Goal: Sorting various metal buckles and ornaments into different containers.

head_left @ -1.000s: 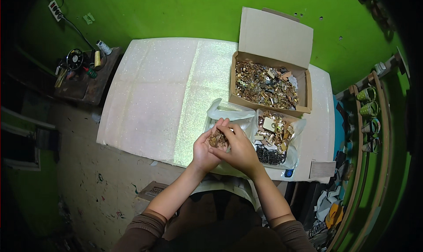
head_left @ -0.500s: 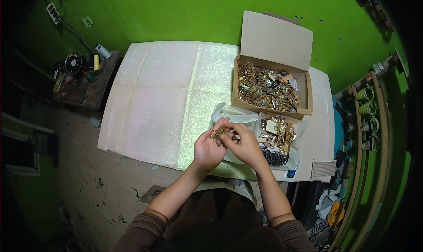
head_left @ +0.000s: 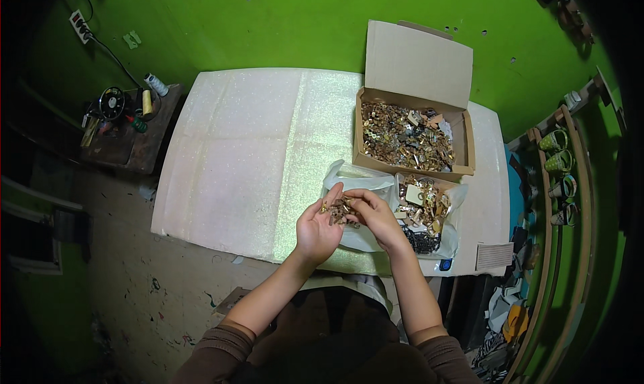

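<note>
My left hand (head_left: 318,235) is turned palm up and cradles a small heap of brass-coloured metal fittings (head_left: 341,211). From the right, my right hand (head_left: 377,217) reaches over, its thumb and fingertips closed in among these pieces; exactly which one it pinches is too small to tell. Both hands are held above a shallow tray lined with pale plastic (head_left: 359,177). Beside my right hand lies the tray's other part, filled with gold-toned metal fittings (head_left: 424,201) and a cluster of black ones (head_left: 422,240).
Behind the tray stands an open cardboard box (head_left: 463,142) full of mixed metal fittings, lid raised. A shiny whitish sheet (head_left: 228,162) covers the table. Farther left, a small wooden table (head_left: 134,146) bears thread spools. A wooden rack (head_left: 537,283) with green shoes stands right.
The fingers of my right hand have shifted slightly back and right, showing more of the fittings in my left palm. My left hand stays nearly in place.
</note>
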The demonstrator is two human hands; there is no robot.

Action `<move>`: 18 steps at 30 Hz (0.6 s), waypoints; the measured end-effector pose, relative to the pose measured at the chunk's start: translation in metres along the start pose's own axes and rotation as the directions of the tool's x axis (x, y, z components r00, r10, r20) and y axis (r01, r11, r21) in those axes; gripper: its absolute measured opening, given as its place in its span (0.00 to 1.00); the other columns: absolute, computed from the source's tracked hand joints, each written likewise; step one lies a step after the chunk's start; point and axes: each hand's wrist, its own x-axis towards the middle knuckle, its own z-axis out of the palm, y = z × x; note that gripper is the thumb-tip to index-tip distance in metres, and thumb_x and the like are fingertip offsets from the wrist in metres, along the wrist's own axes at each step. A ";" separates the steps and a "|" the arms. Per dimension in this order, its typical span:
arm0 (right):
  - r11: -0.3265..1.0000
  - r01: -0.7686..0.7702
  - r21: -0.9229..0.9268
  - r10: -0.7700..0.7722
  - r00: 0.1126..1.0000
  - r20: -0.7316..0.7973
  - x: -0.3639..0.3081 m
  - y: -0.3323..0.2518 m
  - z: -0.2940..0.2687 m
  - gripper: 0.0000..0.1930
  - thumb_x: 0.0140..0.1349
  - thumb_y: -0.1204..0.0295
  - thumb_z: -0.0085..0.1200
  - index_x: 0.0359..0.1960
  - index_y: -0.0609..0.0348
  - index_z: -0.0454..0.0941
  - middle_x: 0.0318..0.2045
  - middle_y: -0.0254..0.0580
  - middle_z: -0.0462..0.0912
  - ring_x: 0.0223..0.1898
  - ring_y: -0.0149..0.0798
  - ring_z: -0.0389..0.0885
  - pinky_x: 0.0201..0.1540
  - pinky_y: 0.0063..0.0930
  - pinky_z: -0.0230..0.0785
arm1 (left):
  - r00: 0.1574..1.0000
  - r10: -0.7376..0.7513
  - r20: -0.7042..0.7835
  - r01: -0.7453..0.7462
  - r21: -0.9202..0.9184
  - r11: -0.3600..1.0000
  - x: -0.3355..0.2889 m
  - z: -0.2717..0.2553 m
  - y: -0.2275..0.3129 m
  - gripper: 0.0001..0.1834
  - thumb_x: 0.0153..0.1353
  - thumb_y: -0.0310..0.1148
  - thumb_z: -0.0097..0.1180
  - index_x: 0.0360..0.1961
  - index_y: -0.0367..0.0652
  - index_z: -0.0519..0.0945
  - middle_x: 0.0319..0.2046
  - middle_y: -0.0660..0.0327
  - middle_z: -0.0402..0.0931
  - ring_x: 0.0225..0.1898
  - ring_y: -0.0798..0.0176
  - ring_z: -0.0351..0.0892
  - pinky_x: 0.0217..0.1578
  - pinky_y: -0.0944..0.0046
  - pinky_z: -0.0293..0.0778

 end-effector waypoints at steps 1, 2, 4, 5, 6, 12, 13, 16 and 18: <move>1.000 0.001 0.001 -0.001 1.000 0.000 -0.001 0.003 0.000 0.13 0.59 0.74 0.44 0.45 0.65 0.69 0.38 0.41 0.75 0.39 0.31 0.75 0.42 0.21 0.69 | 1.000 0.014 -0.023 -0.013 0.061 0.998 0.001 -0.001 -0.001 0.26 0.63 0.35 0.27 0.60 0.33 0.53 0.55 0.53 0.61 0.55 0.58 0.60 0.58 0.59 0.52; 0.991 -0.032 0.133 0.033 0.999 -0.006 -0.001 0.008 -0.001 0.13 0.60 0.74 0.41 0.46 0.65 0.69 0.40 0.42 0.74 0.41 0.32 0.74 0.44 0.22 0.69 | 0.999 0.028 -0.045 -0.022 0.122 0.992 0.001 -0.001 -0.002 0.26 0.63 0.36 0.27 0.60 0.33 0.54 0.55 0.53 0.60 0.55 0.58 0.61 0.57 0.60 0.53; 0.962 -0.061 0.266 0.065 0.998 -0.009 -0.004 0.019 -0.002 0.14 0.62 0.74 0.38 0.46 0.66 0.68 0.42 0.43 0.73 0.43 0.33 0.73 0.46 0.24 0.69 | 0.996 0.049 -0.079 -0.031 0.220 0.975 0.000 -0.001 -0.005 0.26 0.63 0.36 0.27 0.60 0.33 0.54 0.56 0.53 0.60 0.55 0.59 0.60 0.57 0.61 0.53; 0.920 -0.061 0.388 0.079 0.996 -0.029 -0.004 0.025 -0.001 0.14 0.62 0.74 0.37 0.46 0.67 0.68 0.42 0.43 0.72 0.44 0.34 0.72 0.47 0.25 0.69 | 0.991 0.076 -0.110 -0.038 0.314 0.949 0.000 0.000 -0.006 0.26 0.64 0.37 0.27 0.60 0.33 0.53 0.57 0.53 0.59 0.56 0.59 0.59 0.58 0.62 0.52; 0.862 -0.058 0.503 0.095 0.994 -0.047 -0.006 0.031 -0.001 0.15 0.62 0.74 0.36 0.46 0.69 0.68 0.43 0.44 0.72 0.46 0.36 0.72 0.48 0.26 0.68 | 0.991 0.073 -0.109 -0.035 0.316 0.948 0.000 -0.001 -0.008 0.26 0.64 0.37 0.27 0.60 0.33 0.53 0.57 0.53 0.59 0.56 0.59 0.59 0.58 0.62 0.52; 0.660 -0.089 0.746 0.215 0.974 -0.074 -0.009 0.057 -0.006 0.15 0.60 0.74 0.36 0.46 0.70 0.67 0.42 0.46 0.73 0.44 0.39 0.73 0.50 0.28 0.67 | 0.989 0.026 -0.146 0.037 0.413 0.910 -0.001 -0.003 -0.011 0.26 0.64 0.37 0.27 0.60 0.34 0.53 0.58 0.54 0.56 0.59 0.60 0.55 0.59 0.63 0.49; 0.627 -0.095 0.774 0.228 0.971 -0.065 -0.008 0.059 -0.007 0.15 0.60 0.74 0.36 0.45 0.71 0.67 0.42 0.47 0.73 0.44 0.39 0.73 0.51 0.29 0.66 | 0.986 0.018 -0.164 0.054 0.425 0.904 -0.001 -0.003 -0.012 0.26 0.64 0.37 0.27 0.60 0.34 0.54 0.59 0.55 0.55 0.59 0.60 0.55 0.59 0.63 0.49; 0.605 -0.062 0.794 0.240 0.965 -0.108 -0.007 0.061 -0.007 0.12 0.59 0.75 0.38 0.42 0.69 0.67 0.39 0.47 0.74 0.42 0.40 0.74 0.50 0.30 0.67 | 0.979 0.007 -0.204 0.087 0.446 0.891 0.000 0.003 -0.013 0.25 0.63 0.37 0.29 0.60 0.35 0.55 0.58 0.57 0.56 0.58 0.61 0.55 0.59 0.63 0.49; 0.600 -0.050 0.799 0.244 0.962 -0.123 -0.007 0.060 -0.008 0.11 0.58 0.75 0.39 0.40 0.68 0.68 0.37 0.46 0.74 0.41 0.39 0.74 0.48 0.30 0.67 | 0.974 0.004 -0.227 0.102 0.453 0.885 0.000 0.006 -0.013 0.25 0.63 0.38 0.30 0.60 0.37 0.57 0.58 0.58 0.57 0.57 0.62 0.57 0.59 0.64 0.50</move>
